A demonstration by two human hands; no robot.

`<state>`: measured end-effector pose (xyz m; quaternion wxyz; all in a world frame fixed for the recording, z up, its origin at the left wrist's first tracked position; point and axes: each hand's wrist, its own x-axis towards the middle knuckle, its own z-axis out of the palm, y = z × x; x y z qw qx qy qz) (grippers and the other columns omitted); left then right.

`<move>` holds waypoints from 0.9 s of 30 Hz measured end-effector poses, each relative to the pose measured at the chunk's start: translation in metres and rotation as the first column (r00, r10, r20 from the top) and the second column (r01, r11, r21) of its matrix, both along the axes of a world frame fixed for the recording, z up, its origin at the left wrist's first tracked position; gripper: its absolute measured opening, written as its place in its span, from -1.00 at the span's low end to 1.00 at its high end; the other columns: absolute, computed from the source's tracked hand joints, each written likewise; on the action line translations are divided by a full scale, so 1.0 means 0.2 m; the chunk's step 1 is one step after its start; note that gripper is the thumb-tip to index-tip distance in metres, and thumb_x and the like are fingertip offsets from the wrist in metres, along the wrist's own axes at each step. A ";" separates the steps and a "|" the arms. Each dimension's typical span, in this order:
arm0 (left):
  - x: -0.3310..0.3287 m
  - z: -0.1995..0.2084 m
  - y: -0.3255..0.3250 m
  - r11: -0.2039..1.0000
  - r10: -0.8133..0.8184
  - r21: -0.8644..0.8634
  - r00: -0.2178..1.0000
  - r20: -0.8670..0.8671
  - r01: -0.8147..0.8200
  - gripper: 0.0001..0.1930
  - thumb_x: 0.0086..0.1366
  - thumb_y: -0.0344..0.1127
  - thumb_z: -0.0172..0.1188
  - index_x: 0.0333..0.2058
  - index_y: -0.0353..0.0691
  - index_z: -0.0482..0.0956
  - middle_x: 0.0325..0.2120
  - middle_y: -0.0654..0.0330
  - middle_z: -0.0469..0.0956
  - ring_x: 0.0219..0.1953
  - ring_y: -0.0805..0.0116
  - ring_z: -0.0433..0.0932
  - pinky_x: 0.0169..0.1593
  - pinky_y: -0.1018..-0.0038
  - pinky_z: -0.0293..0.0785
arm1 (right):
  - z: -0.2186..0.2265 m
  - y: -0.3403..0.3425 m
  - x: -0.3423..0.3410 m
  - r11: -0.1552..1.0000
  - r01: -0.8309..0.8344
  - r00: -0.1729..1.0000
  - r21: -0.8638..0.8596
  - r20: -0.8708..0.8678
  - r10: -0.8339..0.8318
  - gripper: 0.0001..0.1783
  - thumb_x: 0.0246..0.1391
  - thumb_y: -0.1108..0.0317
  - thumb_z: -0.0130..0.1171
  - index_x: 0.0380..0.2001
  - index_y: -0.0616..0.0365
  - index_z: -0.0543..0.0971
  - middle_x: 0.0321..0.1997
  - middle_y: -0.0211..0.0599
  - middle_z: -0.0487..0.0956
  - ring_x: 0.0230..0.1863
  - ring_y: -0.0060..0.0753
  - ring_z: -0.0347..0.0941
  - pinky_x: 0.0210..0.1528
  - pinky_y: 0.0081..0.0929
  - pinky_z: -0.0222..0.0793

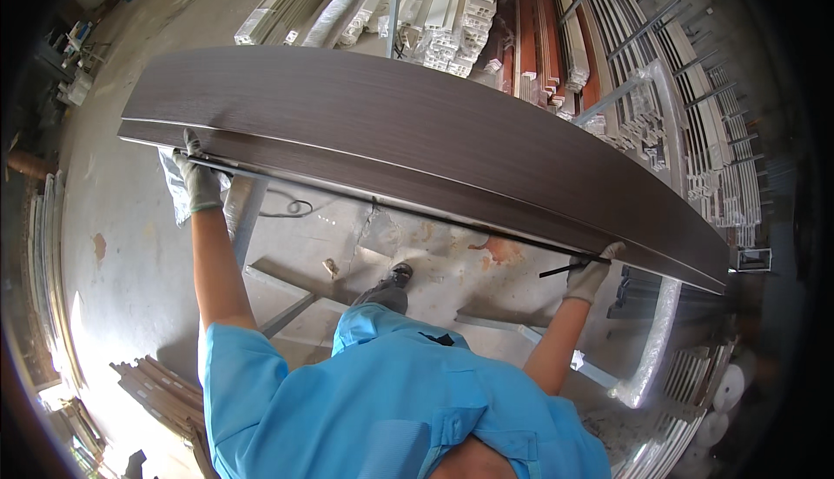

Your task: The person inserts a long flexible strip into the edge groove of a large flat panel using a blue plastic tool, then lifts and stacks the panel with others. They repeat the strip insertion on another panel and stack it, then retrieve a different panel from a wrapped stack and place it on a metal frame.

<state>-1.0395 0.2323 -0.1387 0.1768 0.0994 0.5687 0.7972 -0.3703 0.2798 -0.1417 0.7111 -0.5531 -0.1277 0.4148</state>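
A long dark brown wood-grain panel (391, 118) lies crosswise before me, with a narrower stepped strip along its near edge. A thin black strip (373, 198) runs along that edge from hand to hand, and a short end of it turns back near my right hand. My left hand (201, 185), in a pale glove, is closed on the strip at the panel's left, with one finger reaching up against the panel's edge. At the right, my gloved right hand (591, 277) is closed around the strip, its fingertips against the panel's edge. Parts of the fingers are hidden.
Plastic-wrapped metal legs (653, 349) of a rack show under the panel. Beyond it, white profiles (447, 10) and red-brown profiles (530, 36) are stacked on racks. Metal bars (287, 310) stand low near my foot, and brown boards (165, 396) lie at lower left.
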 end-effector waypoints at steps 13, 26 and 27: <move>0.00 -0.06 -0.81 0.964 -0.224 -0.103 0.960 0.165 0.243 -0.57 0.40 -0.04 0.18 0.00 -0.31 0.56 -0.15 0.19 0.60 -0.20 0.43 0.60 -0.18 0.51 0.57 | 0.03 -0.29 0.19 0.996 -0.069 0.998 -0.058 0.001 0.069 -0.47 0.12 -0.07 0.30 0.10 -0.12 0.51 -0.05 -0.50 0.54 -0.22 -0.61 0.44 -0.34 -0.59 0.41; -0.66 -0.47 -1.41 0.967 -0.090 -0.254 0.963 -0.254 0.023 -0.57 0.36 0.04 0.20 -0.19 -0.30 0.60 -0.33 0.24 0.54 -0.26 0.38 0.48 -0.15 0.46 0.44 | 0.07 -1.18 -0.09 0.935 -0.213 0.974 -0.285 0.018 0.227 -0.65 0.12 -0.11 0.26 -0.37 -0.11 0.48 -0.48 -0.56 0.37 -0.56 -0.62 0.26 -0.57 -0.56 0.19; -0.68 -0.48 -1.36 0.949 -0.134 -0.314 0.944 -0.303 0.034 -0.58 0.36 0.03 0.19 -0.20 -0.30 0.61 -0.33 0.23 0.54 -0.27 0.36 0.48 -0.15 0.45 0.44 | 0.03 -1.27 -0.10 0.929 -0.208 0.974 -0.307 0.025 0.226 -0.69 0.17 -0.06 0.19 -0.30 -0.08 0.49 -0.43 -0.56 0.41 -0.52 -0.61 0.30 -0.52 -0.56 0.25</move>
